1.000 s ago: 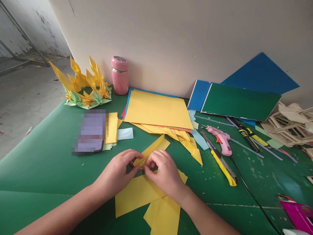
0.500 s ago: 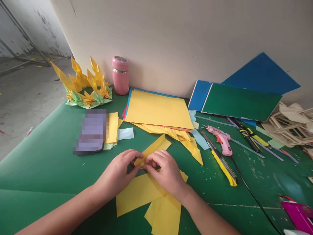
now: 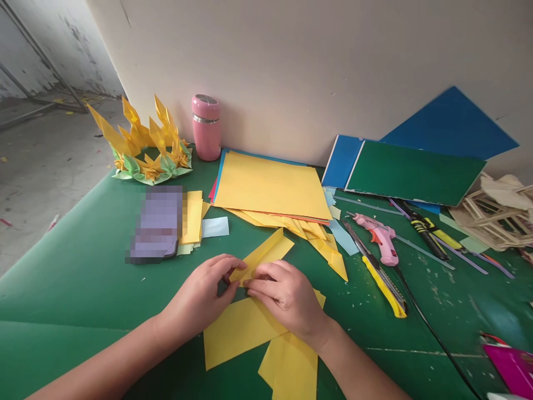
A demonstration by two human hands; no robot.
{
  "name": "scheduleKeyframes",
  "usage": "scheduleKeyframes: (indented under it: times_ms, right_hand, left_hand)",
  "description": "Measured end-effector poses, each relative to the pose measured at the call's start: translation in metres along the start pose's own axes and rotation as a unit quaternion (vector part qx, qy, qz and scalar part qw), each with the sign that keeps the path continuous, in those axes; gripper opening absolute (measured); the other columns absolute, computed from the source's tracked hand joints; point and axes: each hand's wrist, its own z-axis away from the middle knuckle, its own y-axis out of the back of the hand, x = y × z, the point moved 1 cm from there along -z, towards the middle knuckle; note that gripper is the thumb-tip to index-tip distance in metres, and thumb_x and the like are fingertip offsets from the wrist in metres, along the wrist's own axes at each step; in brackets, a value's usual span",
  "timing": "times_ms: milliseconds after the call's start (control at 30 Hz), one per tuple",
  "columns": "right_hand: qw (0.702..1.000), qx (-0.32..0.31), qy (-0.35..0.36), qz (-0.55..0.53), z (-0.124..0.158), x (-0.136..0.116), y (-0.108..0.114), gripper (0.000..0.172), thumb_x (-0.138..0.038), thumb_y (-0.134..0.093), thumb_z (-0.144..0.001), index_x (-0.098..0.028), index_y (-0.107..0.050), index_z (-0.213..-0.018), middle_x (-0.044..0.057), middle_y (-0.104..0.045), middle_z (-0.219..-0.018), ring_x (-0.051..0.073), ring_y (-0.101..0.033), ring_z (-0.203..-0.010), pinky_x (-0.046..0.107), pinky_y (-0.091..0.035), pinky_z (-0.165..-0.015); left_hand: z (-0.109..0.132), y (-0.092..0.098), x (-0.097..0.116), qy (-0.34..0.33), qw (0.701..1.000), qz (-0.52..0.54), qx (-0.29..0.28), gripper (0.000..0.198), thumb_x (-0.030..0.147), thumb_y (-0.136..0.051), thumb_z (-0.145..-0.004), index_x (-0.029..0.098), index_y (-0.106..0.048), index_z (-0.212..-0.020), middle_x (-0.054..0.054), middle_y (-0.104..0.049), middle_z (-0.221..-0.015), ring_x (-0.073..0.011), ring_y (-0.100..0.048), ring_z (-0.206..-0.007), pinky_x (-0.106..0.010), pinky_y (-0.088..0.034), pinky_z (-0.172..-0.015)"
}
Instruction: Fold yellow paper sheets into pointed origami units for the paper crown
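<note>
A folded yellow paper strip slants away from me at the table's centre. My left hand pinches its near left edge between thumb and fingers. On the right side of that same near end, my right hand is closed on the paper, fingertips pressed together close to the left ones. Loose yellow sheets lie beneath and in front of my hands, partly covered by the right one. Folded yellow pieces stick out from under a stack of yellow sheets.
Behind on the left are a yellow-green paper crown, a pink bottle and a blurred phone. To the right lie a yellow cutter, a pink glue gun with its cord, boards and a wooden stick model.
My right hand has shifted slightly right and its fingers have drawn flatter over the paper. The loose sheets below have slid a little to the right. My left hand barely differs.
</note>
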Motion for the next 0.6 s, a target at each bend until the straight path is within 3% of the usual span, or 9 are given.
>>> scheduleKeyframes:
  times_ms: [600]
  right_hand:
    - [1.0,-0.021,0.011,0.012,-0.0018,-0.0012,0.0013,0.023,-0.021,-0.049,-0.094,-0.02,-0.071,-0.094,0.004,-0.066,-0.081,0.017,-0.056,-0.074,0.028,-0.046,-0.064]
  left_hand:
    - [0.0005,-0.0005,-0.0002,-0.009,1.0,-0.004,0.001,0.02,0.017,-0.044,-0.08,0.021,-0.06,-0.092,-0.004,-0.069,-0.086,-0.016,-0.064,-0.071,-0.026,-0.054,-0.064]
